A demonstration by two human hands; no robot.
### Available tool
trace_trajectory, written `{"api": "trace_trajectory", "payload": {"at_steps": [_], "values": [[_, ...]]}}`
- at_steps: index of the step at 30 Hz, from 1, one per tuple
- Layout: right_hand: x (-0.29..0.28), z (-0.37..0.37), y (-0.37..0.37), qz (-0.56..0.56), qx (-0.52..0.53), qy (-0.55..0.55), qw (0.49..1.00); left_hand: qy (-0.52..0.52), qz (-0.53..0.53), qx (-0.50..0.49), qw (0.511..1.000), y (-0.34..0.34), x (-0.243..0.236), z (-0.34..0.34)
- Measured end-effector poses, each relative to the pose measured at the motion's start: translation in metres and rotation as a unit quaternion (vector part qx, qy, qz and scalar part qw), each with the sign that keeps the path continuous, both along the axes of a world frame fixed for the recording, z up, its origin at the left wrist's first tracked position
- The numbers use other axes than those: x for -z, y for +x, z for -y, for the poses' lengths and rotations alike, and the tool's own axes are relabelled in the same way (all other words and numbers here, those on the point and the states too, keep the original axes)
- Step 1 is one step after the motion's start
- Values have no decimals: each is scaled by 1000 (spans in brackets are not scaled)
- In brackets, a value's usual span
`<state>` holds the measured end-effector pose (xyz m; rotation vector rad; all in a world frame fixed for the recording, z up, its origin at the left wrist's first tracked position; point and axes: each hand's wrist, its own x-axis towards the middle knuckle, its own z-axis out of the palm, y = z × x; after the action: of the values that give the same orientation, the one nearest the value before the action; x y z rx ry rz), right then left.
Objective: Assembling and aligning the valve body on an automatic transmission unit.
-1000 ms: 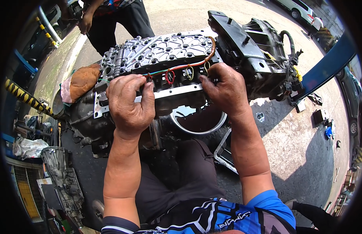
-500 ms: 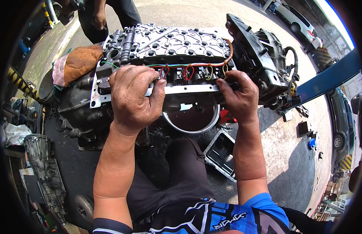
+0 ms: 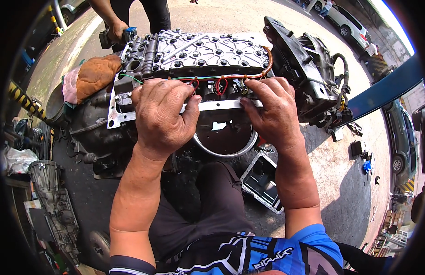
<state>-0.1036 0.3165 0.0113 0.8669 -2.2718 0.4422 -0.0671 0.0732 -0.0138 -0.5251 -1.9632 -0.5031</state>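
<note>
Two bare hands show in the head view, the left hand (image 3: pixel 164 117) and right hand (image 3: pixel 274 110) both by the wires (image 3: pixel 231 77) along the metal block's (image 3: pixel 208 56) near side. These are probably light, soft and easily nicked, best held near their ends. They look thin, colourful, partly looped. The fingers curl; whether they clamp anything, I cannot tell.
</note>
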Motion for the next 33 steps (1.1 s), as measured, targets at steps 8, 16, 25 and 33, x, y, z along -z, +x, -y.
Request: {"api": "trace_trajectory", "payload": {"at_steps": [8,16,25,33], "values": [[0,4,-8,-45,-16,31,998,8,-14,20,1000,-8,7,-25],[5,21,-8,-33,50,-31,998,29,-16,32,999,-10,12,-21],[13,17,-4,-49,17,-69,996,42,-10,48,998,-8,11,-20],[25,18,-7,-79,-16,-96,992,35,6,48,998,-4,8,-18]]}}
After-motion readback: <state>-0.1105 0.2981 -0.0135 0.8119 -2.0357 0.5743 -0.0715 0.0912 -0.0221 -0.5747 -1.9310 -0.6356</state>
